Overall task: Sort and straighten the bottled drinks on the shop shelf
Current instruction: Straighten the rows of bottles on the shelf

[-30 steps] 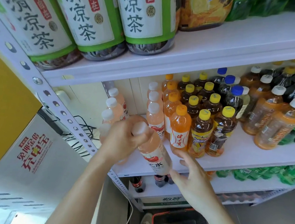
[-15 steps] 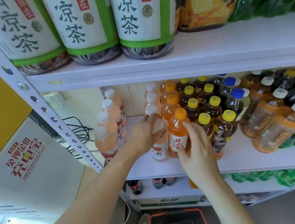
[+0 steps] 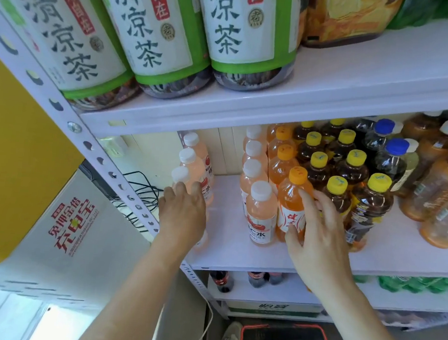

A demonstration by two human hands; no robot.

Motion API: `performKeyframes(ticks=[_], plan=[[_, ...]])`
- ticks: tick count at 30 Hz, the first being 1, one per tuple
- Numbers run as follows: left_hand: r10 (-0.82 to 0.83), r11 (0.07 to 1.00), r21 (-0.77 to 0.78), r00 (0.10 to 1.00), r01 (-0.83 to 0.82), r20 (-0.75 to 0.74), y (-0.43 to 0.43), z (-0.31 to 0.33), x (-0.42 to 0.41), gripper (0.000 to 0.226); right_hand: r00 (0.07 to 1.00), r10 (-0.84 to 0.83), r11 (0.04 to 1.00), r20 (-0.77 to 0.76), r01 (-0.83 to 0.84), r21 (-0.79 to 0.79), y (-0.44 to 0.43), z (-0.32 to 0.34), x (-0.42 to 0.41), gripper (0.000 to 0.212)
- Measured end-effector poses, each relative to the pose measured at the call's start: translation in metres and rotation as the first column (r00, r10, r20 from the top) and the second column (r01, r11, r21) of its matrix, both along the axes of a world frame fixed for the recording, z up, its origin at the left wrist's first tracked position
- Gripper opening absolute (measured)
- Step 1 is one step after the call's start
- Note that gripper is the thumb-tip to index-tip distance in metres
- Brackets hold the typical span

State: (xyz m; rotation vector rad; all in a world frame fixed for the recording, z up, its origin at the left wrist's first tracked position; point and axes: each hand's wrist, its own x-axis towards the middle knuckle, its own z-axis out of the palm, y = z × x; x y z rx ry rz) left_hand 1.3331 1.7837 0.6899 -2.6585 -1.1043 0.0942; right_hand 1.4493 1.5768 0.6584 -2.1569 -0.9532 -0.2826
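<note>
While right hand (image 3: 317,231) grips orange bottle (image 3: 293,199), left hand (image 3: 182,214) clasps front pink bottle (image 3: 201,241) on shelf (image 3: 224,253).

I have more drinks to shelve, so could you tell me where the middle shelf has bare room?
On the middle shelf, a bare strip runs front to back between the left pink-bottle row and the right pink-bottle row; the front strip at right is bare too. The orange-capped bottles and yellow-capped tea bottles stand packed together.

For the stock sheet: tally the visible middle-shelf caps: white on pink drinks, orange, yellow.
White caps on pink drinks: 7
Orange caps: 3
Yellow caps: 8
Total: 18
The left hand covers another pink bottle, whose cap is hidden.
</note>
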Motion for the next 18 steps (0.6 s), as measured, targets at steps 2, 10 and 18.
performKeyframes(ticks=[2, 10, 18], plan=[[-0.084, 0.996, 0.034, 0.996, 0.085, -0.030, 0.003, 0.000, -0.002, 0.031, 1.000, 0.003, 0.998, 0.002, -0.003, 0.063, -0.002, -0.001, -0.006, 0.062], [-0.222, 0.970, -0.044, 0.946, 0.239, 0.238, -0.025, 0.021, -0.027, 0.028, 0.855, 0.255, 0.956, -0.451, -0.154, 0.249, -0.011, -0.021, -0.036, 0.044], [0.151, 0.838, -0.486, 0.751, 0.247, 0.642, -0.035, 0.076, -0.025, 0.025, 0.321, 0.592, 0.800, -0.739, -0.346, 0.490, -0.033, -0.020, -0.034, 0.075]])
